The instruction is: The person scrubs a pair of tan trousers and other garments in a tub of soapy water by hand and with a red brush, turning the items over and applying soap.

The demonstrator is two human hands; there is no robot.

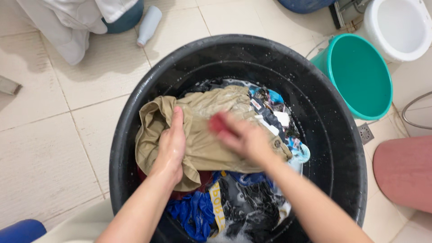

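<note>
A wet khaki garment [207,130] lies on top of soaked clothes inside a big black tub [333,148]. My left hand [171,148] presses flat on the garment's left side, fingers together, holding the cloth down. My right hand [240,135] is blurred and grips a small red object [219,122], maybe a brush or soap bar, against the khaki cloth. Blue and dark clothes [198,213] with some suds lie under the garment at the tub's near side.
A teal bucket [360,76] stands to the tub's right, a white basin [400,27] behind it. A pink stool [405,173] sits at the right edge. A pale bottle [148,24] and white cloth [67,22] lie on the tiled floor.
</note>
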